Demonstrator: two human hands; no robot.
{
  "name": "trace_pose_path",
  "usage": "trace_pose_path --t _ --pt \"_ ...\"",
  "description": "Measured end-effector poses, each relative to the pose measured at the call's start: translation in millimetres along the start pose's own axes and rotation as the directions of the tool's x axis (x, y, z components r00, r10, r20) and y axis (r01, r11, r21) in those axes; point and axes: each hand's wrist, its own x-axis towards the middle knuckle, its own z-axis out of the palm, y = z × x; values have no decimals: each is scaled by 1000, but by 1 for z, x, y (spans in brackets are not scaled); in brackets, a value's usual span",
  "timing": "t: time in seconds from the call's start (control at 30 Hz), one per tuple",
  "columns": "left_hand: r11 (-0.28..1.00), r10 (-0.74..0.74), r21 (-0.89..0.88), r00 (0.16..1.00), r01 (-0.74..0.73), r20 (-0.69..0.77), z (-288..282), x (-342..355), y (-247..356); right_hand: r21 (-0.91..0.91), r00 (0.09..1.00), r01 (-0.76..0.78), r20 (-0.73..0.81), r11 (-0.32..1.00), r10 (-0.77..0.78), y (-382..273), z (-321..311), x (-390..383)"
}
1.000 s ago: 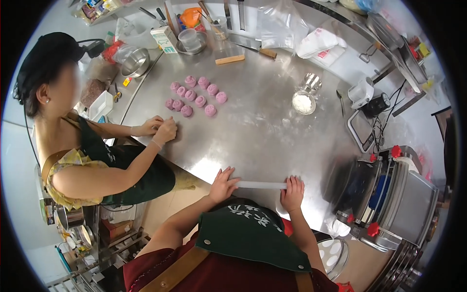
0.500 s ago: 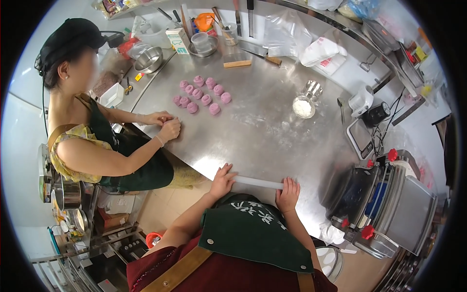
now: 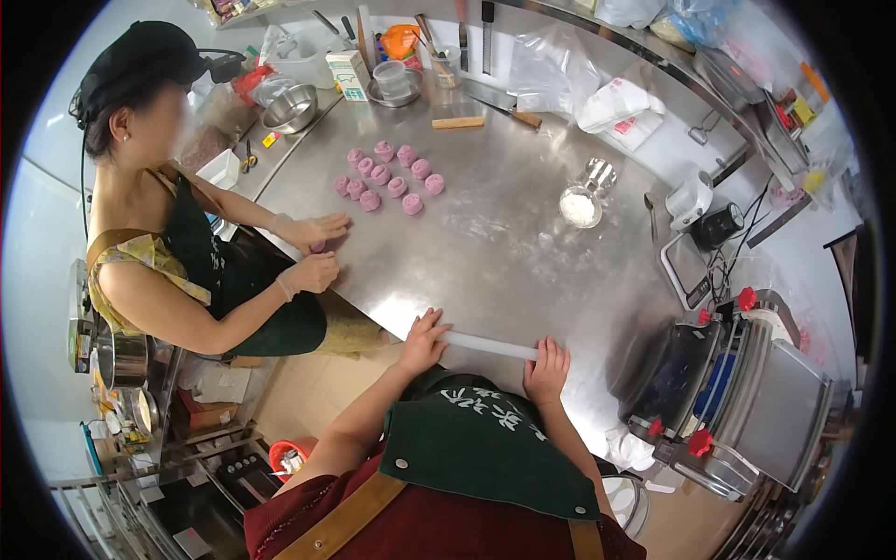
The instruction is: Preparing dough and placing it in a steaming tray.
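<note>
Co-worker's hands point(image 3: 310, 274) had parted by the left edge of the tabletop point(image 3: 523, 252), while at its near edge own left hand point(image 3: 422, 343) and right hand point(image 3: 547, 371) laid fingers over the ends of a pale rod point(image 3: 490, 344), grip unclear.

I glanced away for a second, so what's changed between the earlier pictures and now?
The co-worker's hands, close together before, have moved apart; a small pink piece now shows between them. The wearer's left hand and right hand still rest on the white rod; the cluster of pink pieces looks unchanged.
</note>
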Motion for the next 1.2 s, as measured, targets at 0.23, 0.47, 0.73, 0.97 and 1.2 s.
trace_pose_path --t 0.23,0.47,0.73,0.97,1.2 --pt "999 -30 -12 999 30 14 1 -1 0 -24 1000 20 -3 1000 -20 -1 0 -1" --pt "999 -27 -19 999 28 17 2 0 -1 -40 1000 24 -4 999 -24 0 -1 -1" --pt "1000 -22 -13 1000 22 11 2 0 -2 -17 1000 9 1 1000 -9 -1 -7 1" --pt "1000 -21 -20 1000 21 10 0 0 -2 9 999 22 -23 1000 -21 -3 -12 5" --pt "1000 -17 -23 1000 17 13 0 0 -1 31 999 20 -25 999 -19 -3 -11 4"
